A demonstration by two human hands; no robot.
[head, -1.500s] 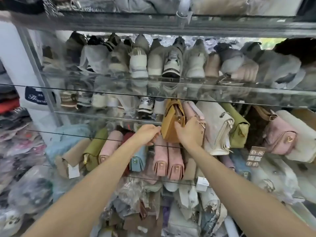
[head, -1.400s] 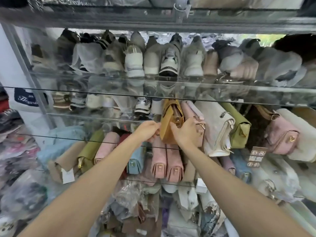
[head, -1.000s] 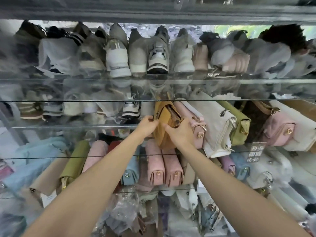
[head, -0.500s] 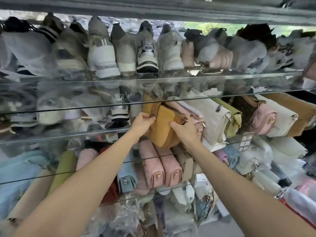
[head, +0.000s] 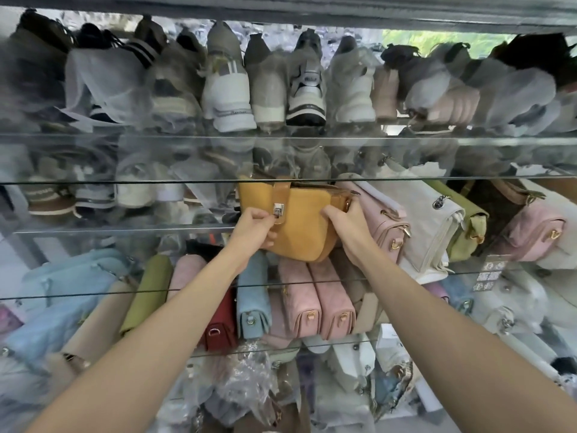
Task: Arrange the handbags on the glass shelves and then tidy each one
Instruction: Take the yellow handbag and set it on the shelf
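Item in hand: we hold one mustard-yellow handbag (head: 299, 226) on the middle glass shelf (head: 125, 228), its broad face turned toward us, a tan strap running down to a silver turn-lock clasp (head: 278, 210). Our left hand (head: 254, 231) grips the bag's left side, thumb and forefinger pinching at the clasp. Our right hand (head: 349, 228) is curled round the bag's right end, thumb on the front face.

Same shelf, to the right, standing close in a row: a pale pink handbag (head: 387, 223) touching the yellow one, a cream handbag with a chain strap (head: 434, 223), an olive-green handbag (head: 468, 229), then a quilted pink handbag (head: 534, 229) farther right.

Shelf below: two quilted pink bags (head: 315, 298) side by side with gold clasps, a light blue bag (head: 253, 298) left of them, a dark red bag (head: 218, 329), a green bag (head: 146, 295).

Upper shelf: a row of sneakers (head: 231, 89), heels toward us, several in clear wrapping. One white heel carries a line of script and another dark-and-white heel a small logo; both are too blurred for us to read. A small printed tag (head: 490, 273) hangs at the shelf edge right of the cream bag; its characters are illegible.
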